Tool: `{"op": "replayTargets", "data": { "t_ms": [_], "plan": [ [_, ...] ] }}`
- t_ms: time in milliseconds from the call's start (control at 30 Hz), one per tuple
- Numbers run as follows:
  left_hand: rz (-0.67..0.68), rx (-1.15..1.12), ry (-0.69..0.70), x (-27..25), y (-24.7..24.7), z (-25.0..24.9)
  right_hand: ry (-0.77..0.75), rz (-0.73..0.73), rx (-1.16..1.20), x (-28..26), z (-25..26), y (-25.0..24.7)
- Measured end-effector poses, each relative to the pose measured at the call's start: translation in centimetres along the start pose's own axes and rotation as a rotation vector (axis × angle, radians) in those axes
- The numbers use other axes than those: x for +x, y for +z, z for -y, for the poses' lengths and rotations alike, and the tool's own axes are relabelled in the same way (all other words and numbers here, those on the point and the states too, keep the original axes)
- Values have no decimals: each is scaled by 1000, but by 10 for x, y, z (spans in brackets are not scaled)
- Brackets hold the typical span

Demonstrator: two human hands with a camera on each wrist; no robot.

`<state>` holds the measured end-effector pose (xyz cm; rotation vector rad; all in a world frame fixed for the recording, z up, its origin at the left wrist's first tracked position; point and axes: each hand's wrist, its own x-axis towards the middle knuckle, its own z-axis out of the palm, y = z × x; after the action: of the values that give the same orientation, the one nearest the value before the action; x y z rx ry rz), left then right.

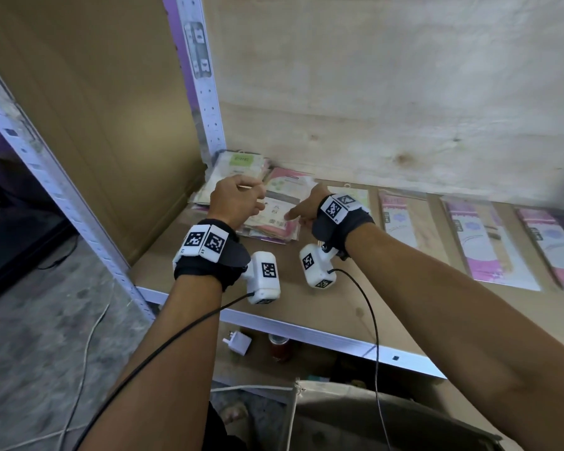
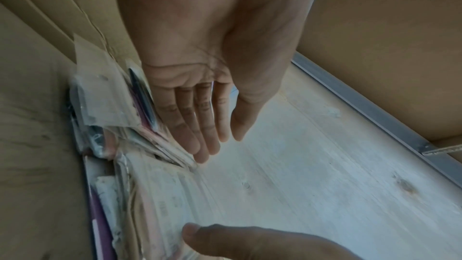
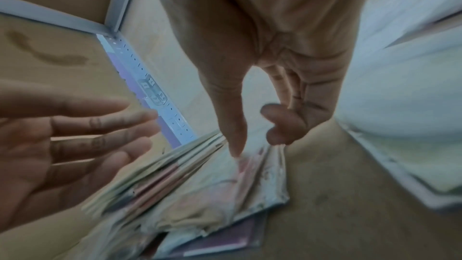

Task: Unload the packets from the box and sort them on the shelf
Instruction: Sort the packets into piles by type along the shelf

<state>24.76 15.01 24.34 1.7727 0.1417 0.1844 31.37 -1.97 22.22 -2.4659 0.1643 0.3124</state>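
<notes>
A loose pile of flat packets (image 1: 274, 219) lies in the back left corner of the cardboard-lined shelf (image 1: 209, 288). Both my hands hover over it. My left hand (image 1: 241, 196) is held with straight fingers above the pile's left side and holds nothing; the left wrist view shows the left hand (image 2: 221, 146) flat over the packets (image 2: 140, 145). My right hand (image 3: 255, 143) touches the top packet (image 3: 200, 195) with its straight thumb, its other fingers loosely curled with nothing between them. In the head view the right hand (image 1: 302, 209) is at the pile's right side.
Three pink and white packets (image 1: 401, 219) (image 1: 482, 242) (image 1: 554, 245) lie side by side along the shelf to the right. A metal upright (image 1: 205, 92) stands just behind the pile. Below the front rail (image 1: 306, 333) are a white plug (image 1: 238, 341) and a jar (image 1: 279, 348).
</notes>
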Motion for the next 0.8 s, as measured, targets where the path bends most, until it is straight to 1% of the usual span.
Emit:
{"op": "replayTargets", "data": {
  "t_ms": [100,233,367,433,467,533,667,733,800],
  "plan": [
    [-22,-29,-9,-5,-2,-1,16,-20,-49,-4,8,3],
    [-55,-31,-23,-8,-7,0,-7,-17,-111,-7,16,8],
    [-76,-17,-26,-6,-11,-3,-114,-12,-210,-12,5,9],
    [-79,-17,-22,-5,-12,-4,-133,5,-243,-15,1,6],
    [-79,-18,-21,-5,-12,-4,-107,6,-204,-17,-2,2],
    [-77,-20,-17,-6,-10,-3,-71,-10,-34,-22,-5,-7],
    [-61,-61,-37,-6,-1,-4,-107,17,289,-37,-14,-29],
    [-2,-112,-77,-11,7,-8,-101,37,517,-52,-22,-42],
    [103,-188,-135,-20,18,-16,-149,32,624,-72,-34,-56]
  ]
}}
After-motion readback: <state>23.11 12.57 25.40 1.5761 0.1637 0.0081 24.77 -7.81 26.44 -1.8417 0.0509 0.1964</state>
